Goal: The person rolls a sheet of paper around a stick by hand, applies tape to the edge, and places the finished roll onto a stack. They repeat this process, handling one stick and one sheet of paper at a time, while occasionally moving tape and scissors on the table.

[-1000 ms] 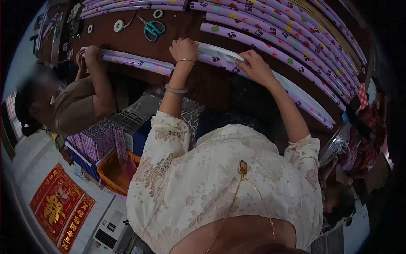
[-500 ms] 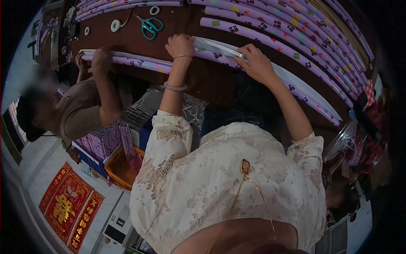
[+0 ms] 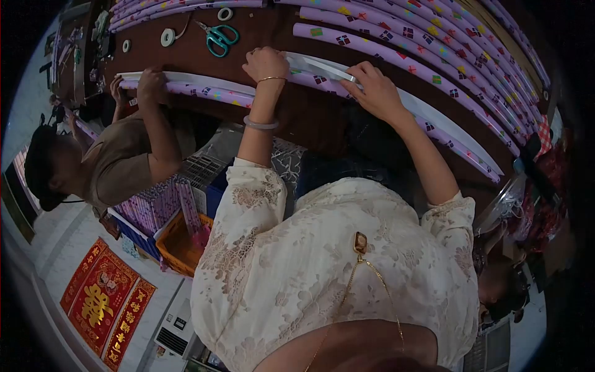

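A long purple patterned paper roll (image 3: 447, 144) with a loose white edge lies along the near side of the brown table (image 3: 273, 31). My left hand (image 3: 265, 64) rests on its left part, fingers bent and pressed together; what they hold, if anything, is hidden. Over the roll's middle, my right hand (image 3: 374, 90) has closed fingers around a small pale ring, which looks like a tape roll (image 3: 352, 79). A white strip stretches between the two hands along the paper's edge.
Several purple rolls (image 3: 396, 53) lie behind my hands. Teal scissors (image 3: 219, 40) and white tape rolls (image 3: 167, 37) are at the back left. A co-worker (image 3: 127, 152) at the left handles another roll. Below stand an orange basket (image 3: 176, 245) and a blue crate (image 3: 133, 234).
Both of my hands stay nearly in place on the roll. The co-worker's head has shifted slightly, and the whole view has moved a little.
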### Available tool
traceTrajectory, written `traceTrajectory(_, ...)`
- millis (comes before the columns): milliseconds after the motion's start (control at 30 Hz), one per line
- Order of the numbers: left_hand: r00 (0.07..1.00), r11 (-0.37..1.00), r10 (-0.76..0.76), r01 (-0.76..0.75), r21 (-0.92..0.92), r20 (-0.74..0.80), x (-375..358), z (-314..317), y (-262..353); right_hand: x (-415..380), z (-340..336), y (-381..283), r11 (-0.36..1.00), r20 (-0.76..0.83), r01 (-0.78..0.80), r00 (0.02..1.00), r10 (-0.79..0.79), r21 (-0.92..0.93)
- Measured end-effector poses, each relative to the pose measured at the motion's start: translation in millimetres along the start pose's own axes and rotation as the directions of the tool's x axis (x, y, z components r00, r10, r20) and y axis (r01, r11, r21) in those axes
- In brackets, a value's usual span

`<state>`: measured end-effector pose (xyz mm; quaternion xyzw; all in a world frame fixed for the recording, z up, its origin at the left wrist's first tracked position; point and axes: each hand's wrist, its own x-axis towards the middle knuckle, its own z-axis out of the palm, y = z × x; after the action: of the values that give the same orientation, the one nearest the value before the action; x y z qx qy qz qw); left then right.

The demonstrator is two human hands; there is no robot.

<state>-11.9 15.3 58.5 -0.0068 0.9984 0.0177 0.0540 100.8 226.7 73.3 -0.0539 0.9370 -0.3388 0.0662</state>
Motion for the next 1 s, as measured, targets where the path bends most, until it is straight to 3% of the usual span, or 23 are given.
traceTrajectory(367,0.998,0.999,-0.027,0.026,0.039,0.051,3,3,8,-7,-11,15,0.989,-0.167,0.018,0.986,0.006,0.146)
traceTrajectory(633,0.996,0.998,-0.040,0.036,0.051,0.077,5,9,10,-76,-76,50,0.947,-0.002,-0.294,0.955,0.297,0.127)
traceTrajectory(767,0.995,0.997,-0.050,0.044,0.070,0.087,5,8,13,-116,-95,80,0.909,-0.039,-0.360,0.926,0.376,0.209)
traceTrajectory(933,0.994,0.996,-0.062,0.057,0.064,0.088,2,6,15,-139,-111,91,0.767,0.058,-0.602,0.793,0.606,0.221)
traceTrajectory(1000,0.993,0.995,-0.063,0.055,0.079,0.098,3,7,13,-144,-101,95,0.800,-0.036,-0.563,0.813,0.581,0.207)
